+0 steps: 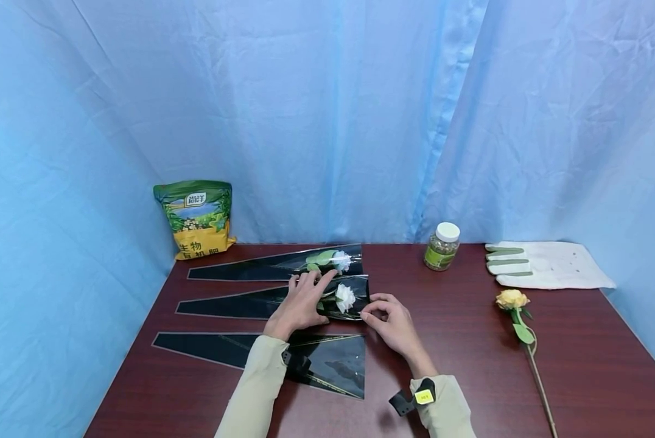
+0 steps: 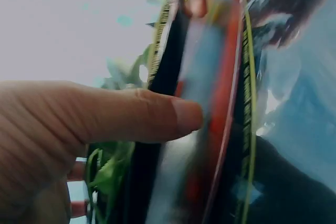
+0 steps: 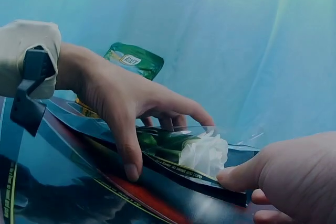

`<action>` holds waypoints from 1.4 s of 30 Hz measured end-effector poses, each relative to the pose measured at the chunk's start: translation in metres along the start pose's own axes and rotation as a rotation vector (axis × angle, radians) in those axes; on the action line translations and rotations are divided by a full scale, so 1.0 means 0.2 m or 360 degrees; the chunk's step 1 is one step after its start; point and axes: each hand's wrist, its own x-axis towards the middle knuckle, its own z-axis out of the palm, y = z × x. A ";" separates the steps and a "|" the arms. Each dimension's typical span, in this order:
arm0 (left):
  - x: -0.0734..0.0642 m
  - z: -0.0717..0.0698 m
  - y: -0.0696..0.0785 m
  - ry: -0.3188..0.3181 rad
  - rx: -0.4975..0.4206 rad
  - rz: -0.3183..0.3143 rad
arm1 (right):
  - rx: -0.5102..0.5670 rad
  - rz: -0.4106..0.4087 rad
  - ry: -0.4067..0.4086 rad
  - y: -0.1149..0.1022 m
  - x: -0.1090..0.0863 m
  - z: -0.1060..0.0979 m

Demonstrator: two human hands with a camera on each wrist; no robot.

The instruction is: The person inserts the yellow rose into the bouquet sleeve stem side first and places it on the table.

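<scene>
A white rose [image 1: 346, 297] lies inside the middle black-and-clear flower sleeve [image 1: 366, 292]. My left hand [image 1: 301, 304] straddles this sleeve, holding it with bent fingers over the far side and the thumb [image 3: 128, 156] along the near side. At the near right corner of the sleeve's wide end, my right hand [image 1: 390, 322] pinches the edge, thumb close by the petals [image 3: 206, 156]. Green leaves [image 2: 113, 177] show under the left hand in the left wrist view. Behind it lies another flower sleeve [image 1: 240, 270] with a pale blue-white flower [image 1: 341, 261].
A flat flower sleeve [image 1: 344, 365] lies nearest me. A yellow rose [image 1: 512, 299] with a long stem is at the right, below white work gloves [image 1: 557, 265]. A white-lidded jar [image 1: 441, 246] stands at the back; a green-and-yellow fertilizer bag [image 1: 196, 219] stands back left. Blue curtains [image 1: 316, 121] enclose the table.
</scene>
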 end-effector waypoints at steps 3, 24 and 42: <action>-0.01 -0.01 -0.02 -0.0010 -0.0046 -0.0018 | -0.0046 0.0003 0.0002 0.01 0.00 0.01; -0.02 -0.04 -0.07 -0.0051 -0.0160 -0.0041 | -0.0146 0.0026 0.0028 0.00 0.01 0.05; -0.05 -0.10 -0.06 0.0013 -0.0296 -0.0025 | 0.0000 0.0123 0.0104 -0.01 0.02 0.02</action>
